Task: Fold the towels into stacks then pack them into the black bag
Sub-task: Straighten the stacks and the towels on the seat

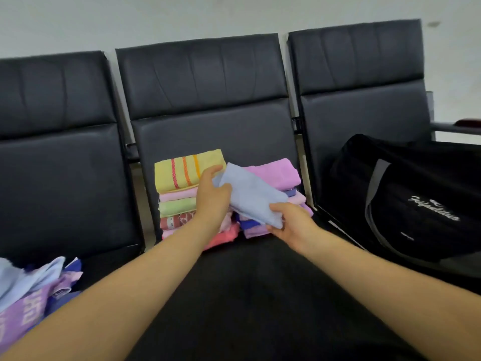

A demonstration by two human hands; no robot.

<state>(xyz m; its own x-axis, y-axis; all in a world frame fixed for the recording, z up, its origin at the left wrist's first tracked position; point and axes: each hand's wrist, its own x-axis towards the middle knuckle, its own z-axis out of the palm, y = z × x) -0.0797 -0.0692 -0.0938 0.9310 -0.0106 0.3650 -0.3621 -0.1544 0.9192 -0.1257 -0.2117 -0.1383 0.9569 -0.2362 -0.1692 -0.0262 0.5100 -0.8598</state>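
Observation:
I hold a folded light-blue towel [250, 195] above the middle seat. My left hand [210, 194] grips its far left end and my right hand [291, 222] pinches its near end. Beneath it stand two stacks of folded towels: the left stack [179, 194] topped by a yellow towel with red and orange stripes, the right stack [276, 173] topped by a pink towel. The black bag [416, 204] with white lettering lies on the right seat, apart from both hands.
A loose heap of unfolded towels [31, 290], purple, blue and white, lies on the left seat. Three black padded seats [208, 131] stand in a row against a white wall. A metal armrest [447, 126] sticks out at far right.

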